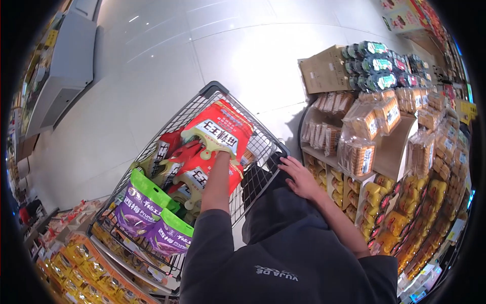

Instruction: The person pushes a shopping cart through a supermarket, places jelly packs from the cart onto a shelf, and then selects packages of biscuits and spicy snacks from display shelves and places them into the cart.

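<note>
My left hand (221, 158) reaches in among red snack bags (238, 124) with white labels and green trim; its fingers are hidden by the packaging, so its grip cannot be made out. The bags lie in a wire shopping cart (213, 87). Purple and green prune bags (134, 212) sit at the cart's near left part. My right hand (299, 176) lies at the cart's dark right corner, its fingers apart and their tips touching the edge.
Shelves (390, 147) of packaged biscuits and yellow snack packs stand on the right, with a cardboard box (324, 71) and bottle packs (374, 66) behind. Yellow packs (81, 258) fill a display at the lower left. A grey cabinet (63, 76) stands upper left.
</note>
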The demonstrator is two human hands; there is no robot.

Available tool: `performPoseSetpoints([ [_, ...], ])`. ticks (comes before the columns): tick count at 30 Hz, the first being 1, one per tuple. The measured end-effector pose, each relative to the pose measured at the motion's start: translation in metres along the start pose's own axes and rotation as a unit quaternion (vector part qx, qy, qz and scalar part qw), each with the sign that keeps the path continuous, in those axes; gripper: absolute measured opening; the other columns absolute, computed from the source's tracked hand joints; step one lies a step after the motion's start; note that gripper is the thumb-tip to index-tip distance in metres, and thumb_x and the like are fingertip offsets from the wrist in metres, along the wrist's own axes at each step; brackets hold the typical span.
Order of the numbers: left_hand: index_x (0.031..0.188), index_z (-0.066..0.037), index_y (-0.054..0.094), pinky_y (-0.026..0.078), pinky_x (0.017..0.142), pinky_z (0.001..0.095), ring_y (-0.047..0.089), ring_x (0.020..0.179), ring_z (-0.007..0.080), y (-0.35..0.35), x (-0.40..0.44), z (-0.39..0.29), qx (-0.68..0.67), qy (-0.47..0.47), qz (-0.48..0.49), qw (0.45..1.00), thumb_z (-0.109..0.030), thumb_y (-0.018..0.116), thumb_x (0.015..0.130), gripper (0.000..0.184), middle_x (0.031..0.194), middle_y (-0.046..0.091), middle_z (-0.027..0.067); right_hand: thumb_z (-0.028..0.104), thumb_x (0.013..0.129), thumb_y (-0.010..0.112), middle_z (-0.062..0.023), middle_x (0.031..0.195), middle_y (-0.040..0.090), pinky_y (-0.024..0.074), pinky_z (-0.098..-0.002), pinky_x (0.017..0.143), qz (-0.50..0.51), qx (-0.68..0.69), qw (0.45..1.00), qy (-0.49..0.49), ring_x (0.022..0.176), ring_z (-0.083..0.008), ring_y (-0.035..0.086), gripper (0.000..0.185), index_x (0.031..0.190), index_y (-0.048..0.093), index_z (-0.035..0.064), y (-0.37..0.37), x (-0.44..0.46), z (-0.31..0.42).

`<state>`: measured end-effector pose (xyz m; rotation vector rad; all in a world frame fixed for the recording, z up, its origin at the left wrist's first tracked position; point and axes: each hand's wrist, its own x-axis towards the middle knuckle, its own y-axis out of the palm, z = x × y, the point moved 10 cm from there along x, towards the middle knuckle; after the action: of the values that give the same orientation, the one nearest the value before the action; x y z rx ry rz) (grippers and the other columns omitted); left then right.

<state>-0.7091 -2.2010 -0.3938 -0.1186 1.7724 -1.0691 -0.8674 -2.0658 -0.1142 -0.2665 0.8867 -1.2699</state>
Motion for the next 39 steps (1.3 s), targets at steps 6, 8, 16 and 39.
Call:
performPoseSetpoints([
  [6, 0.122, -0.013, 0.059, 0.038, 0.099, 0.0381, 0.049, 0.122, 0.0255, -0.016, -0.005, -0.001, 0.013, -0.017, -0.066, 0.998, -0.032, 0.049, 0.086, 0.041, 0.129, 0.054, 0.0150, 0.002, 0.074, 0.060, -0.0089, 0.136, 0.046, 0.0353, -0.0417, 0.104, -0.019, -0.022, 1.000, 0.008, 0.129, -0.0300, 0.037, 0.046, 0.120, 0.053, 0.0087, -0.004, 0.002, 0.003],
  [8, 0.113, -0.012, 0.062, 0.040, 0.097, 0.0385, 0.052, 0.117, 0.0271, -0.013, -0.017, 0.000, -0.031, 0.001, -0.007, 0.999, -0.025, 0.053, 0.083, 0.034, 0.122, 0.057, 0.0138, 0.002, 0.075, 0.060, -0.0095, 0.135, 0.046, 0.0351, -0.0417, 0.103, -0.010, -0.026, 1.000, 0.013, 0.129, -0.0311, 0.036, 0.046, 0.120, 0.054, 0.0085, -0.002, 0.003, 0.002],
  [16, 0.079, -0.005, 0.059, 0.042, 0.090, 0.0425, 0.059, 0.094, 0.0308, -0.130, -0.157, -0.022, -0.241, 0.199, -0.426, 0.849, -0.004, 0.056, 0.075, 0.006, 0.089, 0.060, 0.0137, 0.012, 0.077, 0.063, -0.0084, 0.133, 0.049, 0.0364, -0.0423, 0.099, 0.004, -0.079, 0.996, 0.041, 0.128, -0.0284, 0.038, 0.045, 0.121, 0.054, 0.0096, -0.005, 0.012, 0.002],
  [39, 0.093, 0.001, 0.058, 0.044, 0.064, 0.0203, 0.052, 0.070, 0.0073, -0.307, -0.213, -0.132, -0.715, 0.208, -0.234, 0.625, -0.009, 0.059, 0.090, 0.011, 0.083, 0.058, 0.0036, 0.007, 0.076, 0.072, -0.0067, 0.105, 0.062, 0.0487, -0.0283, 0.082, -0.363, 0.593, 0.717, 0.055, 0.092, -0.0122, 0.059, 0.056, 0.126, 0.047, -0.0002, -0.107, -0.088, -0.077],
])
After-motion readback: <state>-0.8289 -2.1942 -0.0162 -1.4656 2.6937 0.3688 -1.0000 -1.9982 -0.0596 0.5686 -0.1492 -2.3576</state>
